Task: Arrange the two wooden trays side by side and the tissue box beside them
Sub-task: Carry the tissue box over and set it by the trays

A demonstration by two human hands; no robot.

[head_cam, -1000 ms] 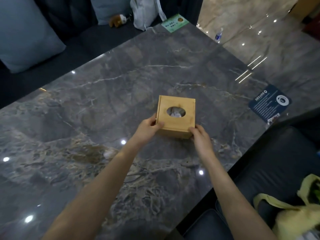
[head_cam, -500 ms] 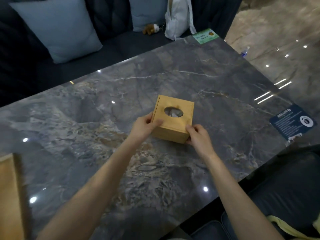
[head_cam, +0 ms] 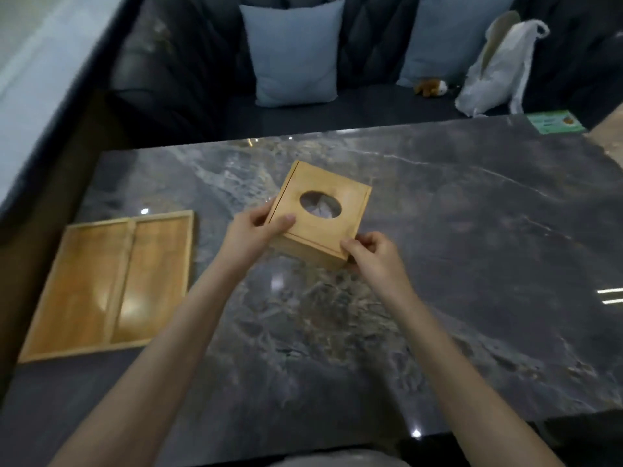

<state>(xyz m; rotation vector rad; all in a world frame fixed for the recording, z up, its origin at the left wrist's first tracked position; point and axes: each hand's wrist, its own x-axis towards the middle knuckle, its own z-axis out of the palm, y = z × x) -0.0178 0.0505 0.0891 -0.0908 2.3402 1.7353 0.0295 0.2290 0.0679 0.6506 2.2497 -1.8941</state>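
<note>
Since the view swung left over the last second, I now see two flat, light wooden trays [head_cam: 111,284] lying edge to edge at the left of the dark grey marble table [head_cam: 472,264], so I judge that only the box placement remains. Between centre and trays, the square light wooden tissue box with an oval opening [head_cam: 320,214] is still pinched by my left hand [head_cam: 256,230] on its left edge and my right hand [head_cam: 374,254] on its near right corner; whether it rests on the table, I cannot tell.

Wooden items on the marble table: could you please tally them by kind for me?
Wooden trays: 2, lying side by side
Wooden tissue box: 1, gripped by left hand and right hand
Total: 3
</note>
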